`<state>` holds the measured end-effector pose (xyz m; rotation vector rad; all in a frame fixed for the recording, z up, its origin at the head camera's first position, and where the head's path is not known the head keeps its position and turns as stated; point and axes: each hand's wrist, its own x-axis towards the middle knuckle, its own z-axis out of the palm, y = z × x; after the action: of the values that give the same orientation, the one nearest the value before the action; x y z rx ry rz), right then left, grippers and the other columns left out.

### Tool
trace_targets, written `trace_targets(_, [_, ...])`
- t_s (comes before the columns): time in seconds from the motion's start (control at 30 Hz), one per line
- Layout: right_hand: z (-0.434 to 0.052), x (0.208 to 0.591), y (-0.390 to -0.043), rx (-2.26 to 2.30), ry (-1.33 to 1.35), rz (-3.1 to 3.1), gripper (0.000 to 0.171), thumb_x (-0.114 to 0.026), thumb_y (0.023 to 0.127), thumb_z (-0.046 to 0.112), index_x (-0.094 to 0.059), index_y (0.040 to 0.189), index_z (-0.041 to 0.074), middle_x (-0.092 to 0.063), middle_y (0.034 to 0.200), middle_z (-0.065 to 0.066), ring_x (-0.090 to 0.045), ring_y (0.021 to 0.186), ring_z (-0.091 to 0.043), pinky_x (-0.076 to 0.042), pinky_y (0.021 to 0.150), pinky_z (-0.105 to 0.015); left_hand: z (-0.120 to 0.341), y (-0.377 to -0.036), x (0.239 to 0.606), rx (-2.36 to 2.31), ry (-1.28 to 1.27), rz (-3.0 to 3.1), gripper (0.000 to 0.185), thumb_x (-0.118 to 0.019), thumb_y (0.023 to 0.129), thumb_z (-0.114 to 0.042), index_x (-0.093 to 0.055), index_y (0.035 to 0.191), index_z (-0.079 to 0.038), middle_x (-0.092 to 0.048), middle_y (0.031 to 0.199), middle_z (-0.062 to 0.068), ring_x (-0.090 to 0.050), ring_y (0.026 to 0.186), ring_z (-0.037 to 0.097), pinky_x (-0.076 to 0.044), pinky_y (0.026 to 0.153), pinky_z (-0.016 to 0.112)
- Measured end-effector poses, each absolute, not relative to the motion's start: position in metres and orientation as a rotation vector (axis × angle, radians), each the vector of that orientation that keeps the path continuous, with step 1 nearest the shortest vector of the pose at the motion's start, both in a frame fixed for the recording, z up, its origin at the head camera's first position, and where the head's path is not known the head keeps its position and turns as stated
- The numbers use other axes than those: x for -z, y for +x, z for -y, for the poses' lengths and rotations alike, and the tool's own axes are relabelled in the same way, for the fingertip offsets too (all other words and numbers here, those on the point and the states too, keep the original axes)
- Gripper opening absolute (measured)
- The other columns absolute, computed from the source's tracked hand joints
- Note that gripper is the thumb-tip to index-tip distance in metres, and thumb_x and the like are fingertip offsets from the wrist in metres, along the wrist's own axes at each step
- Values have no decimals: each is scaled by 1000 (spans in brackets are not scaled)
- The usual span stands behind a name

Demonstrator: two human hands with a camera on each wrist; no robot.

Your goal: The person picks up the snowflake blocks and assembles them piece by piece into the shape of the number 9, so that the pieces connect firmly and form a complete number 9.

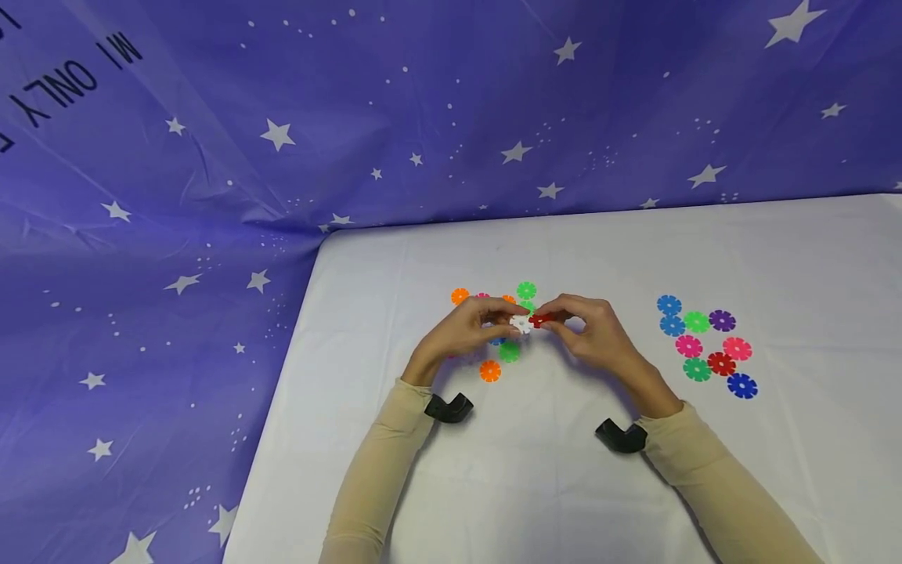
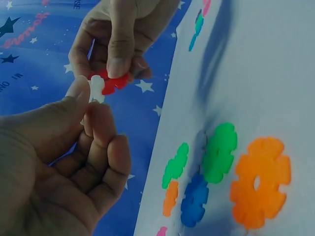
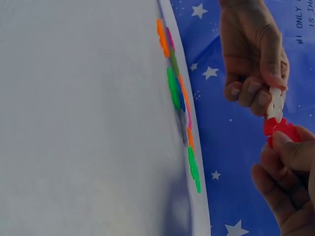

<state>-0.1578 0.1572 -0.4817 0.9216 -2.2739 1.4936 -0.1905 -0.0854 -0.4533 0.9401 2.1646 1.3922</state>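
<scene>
Above the white table my left hand [image 1: 465, 325] pinches a white notched plastic disc [image 1: 521, 323] between thumb and fingertips. Opposite it, my right hand [image 1: 597, 333] pinches a red notched disc [image 1: 539, 320] the same way. The two discs meet edge to edge; in the right wrist view the white disc [image 3: 276, 104] stands against the rim of the red disc [image 3: 291, 130]. Fingertips cover part of both. Below and behind the hands lie loose discs, among them an orange disc [image 1: 490, 371] and a green disc [image 1: 509, 352], some hidden by the left hand.
To the right sits another group of flat discs, including a purple disc [image 1: 722, 320], a red disc [image 1: 721, 363] and a dark blue disc [image 1: 742, 385]. A starry blue-purple cloth [image 1: 437, 102] hangs behind the white table [image 1: 493, 486]. Black curved pieces [image 1: 449, 408] stick out at both wrists.
</scene>
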Motion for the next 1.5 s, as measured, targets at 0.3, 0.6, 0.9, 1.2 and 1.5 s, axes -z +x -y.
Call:
trace_targets(0.3, [-150, 477, -157, -1451, 897, 2283, 32, -76, 72, -18, -74, 90, 9, -74, 86, -2, -71, 77, -19, -50, 78, -11, 82, -191, 456, -1454, 883, -2099, 33, -70, 89, -5, -66, 120, 3, -69, 96, 14, -64, 81, 33, -51, 74, 22])
trace_targets(0.6, [-138, 478, -159, -1446, 858, 2317, 35, -76, 76, -12, -70, 105, 6, -72, 94, -3, -67, 79, -15, -52, 78, -15, 94, -192, 451, -1369, 830, -2149, 32, -69, 92, -11, -63, 122, -2, -66, 97, 7, -59, 82, 15, -47, 77, 22])
trace_targets(0.9, [-132, 480, -157, -1385, 797, 2337, 35, -78, 77, -6, -66, 108, 3, -71, 92, -8, -61, 70, -11, -53, 69, -22, 94, -190, 451, -1428, 796, -2188, 30, -68, 92, -14, -61, 120, -5, -63, 104, 8, -52, 77, 15, -44, 69, 23])
trace_targets(1.2, [-137, 488, -163, -1336, 612, 2747, 22, -78, 84, 13, -68, 104, 9, -62, 78, 1, -52, 66, -11, -45, 61, -24, 105, -198, 449, -1558, 617, -2203, 28, -66, 91, -3, -59, 117, 3, -63, 104, 21, -56, 77, 16, -48, 70, 21])
trace_targets(1.5, [-126, 495, -166, -1151, 715, 2942, 32, -80, 83, 23, -69, 111, 12, -57, 82, 2, -46, 68, -12, -37, 61, -27, 109, -202, 447, -1588, 594, -2123, 22, -61, 95, -5, -58, 115, 2, -63, 107, 26, -63, 78, 21, -55, 76, 33])
